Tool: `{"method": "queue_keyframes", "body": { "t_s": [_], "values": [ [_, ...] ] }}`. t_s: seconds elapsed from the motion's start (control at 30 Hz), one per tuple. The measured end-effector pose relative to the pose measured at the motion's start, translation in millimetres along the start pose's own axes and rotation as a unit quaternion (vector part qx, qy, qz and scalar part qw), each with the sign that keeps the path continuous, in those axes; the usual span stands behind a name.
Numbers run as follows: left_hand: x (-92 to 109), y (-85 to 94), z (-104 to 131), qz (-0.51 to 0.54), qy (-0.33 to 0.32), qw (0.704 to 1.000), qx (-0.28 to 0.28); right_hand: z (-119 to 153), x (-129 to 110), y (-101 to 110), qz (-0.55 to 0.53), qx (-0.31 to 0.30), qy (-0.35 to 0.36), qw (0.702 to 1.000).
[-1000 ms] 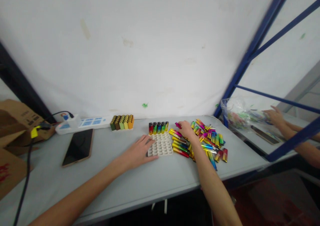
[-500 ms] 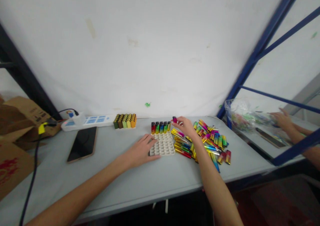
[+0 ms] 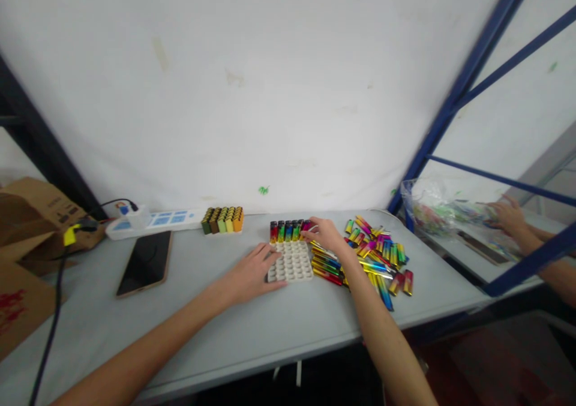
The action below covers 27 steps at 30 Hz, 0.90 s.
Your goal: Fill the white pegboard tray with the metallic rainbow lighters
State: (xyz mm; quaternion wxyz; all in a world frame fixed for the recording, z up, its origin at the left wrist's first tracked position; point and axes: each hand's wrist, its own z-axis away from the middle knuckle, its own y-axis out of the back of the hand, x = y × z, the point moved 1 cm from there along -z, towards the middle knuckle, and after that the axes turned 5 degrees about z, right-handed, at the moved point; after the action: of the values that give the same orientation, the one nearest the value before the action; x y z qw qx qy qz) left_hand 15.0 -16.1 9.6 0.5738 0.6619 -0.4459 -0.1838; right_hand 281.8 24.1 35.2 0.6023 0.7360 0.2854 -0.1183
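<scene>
A white tray (image 3: 290,263) with rows of round holes lies flat on the table, a row of metallic multicoloured lighters (image 3: 288,231) standing upright along its far edge. My left hand (image 3: 254,273) grips the tray's left side, fingers on its surface and thumb at the near corner. At the right end of the row, my right hand (image 3: 323,234) is closed on a pinkish-red lighter (image 3: 306,225), partly covered by the fingers. Just right of the tray, many loose lighters (image 3: 328,267) lie in a heap.
A filled block of green, yellow and orange lighters (image 3: 222,220) stands near the wall. Further left are a power strip (image 3: 157,220), a phone (image 3: 144,263) and a cardboard box (image 3: 27,292). Beyond the blue metal frame (image 3: 443,118), another person's hands (image 3: 510,217) are near a plastic bag (image 3: 432,211).
My right hand has brought the lighter left and down to the end of the upright row. My left hand stays on the tray. The view has shifted slightly.
</scene>
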Motion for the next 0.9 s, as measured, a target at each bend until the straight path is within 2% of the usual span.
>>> {"method": "queue_keyframes", "body": {
  "t_s": [0.3,0.47,0.57,0.67,0.77,0.9],
  "values": [
    [0.7,0.2,0.7,0.012,-0.002,1.000,0.006,1.7,-9.4,-4.5,0.122,-0.013,0.025,0.992],
    [0.3,0.5,0.6,0.012,0.002,1.000,0.000,4.0,0.5,0.0,0.113,-0.033,0.032,0.993],
    [0.4,1.3,0.8,0.017,0.000,1.000,-0.001,5.5,11.2,9.7,0.105,-0.046,0.019,0.993],
    [0.1,1.5,1.0,0.018,-0.001,1.000,0.002,7.0,17.3,15.7,0.153,-0.042,-0.017,0.987],
    [0.1,1.5,1.1,0.016,0.000,1.000,0.005,7.8,18.9,14.4,0.185,-0.069,-0.053,0.979],
    [0.8,2.0,1.1,0.019,0.007,1.000,0.001,6.8,20.5,10.7,0.193,-0.082,-0.063,0.976]
  ]
}}
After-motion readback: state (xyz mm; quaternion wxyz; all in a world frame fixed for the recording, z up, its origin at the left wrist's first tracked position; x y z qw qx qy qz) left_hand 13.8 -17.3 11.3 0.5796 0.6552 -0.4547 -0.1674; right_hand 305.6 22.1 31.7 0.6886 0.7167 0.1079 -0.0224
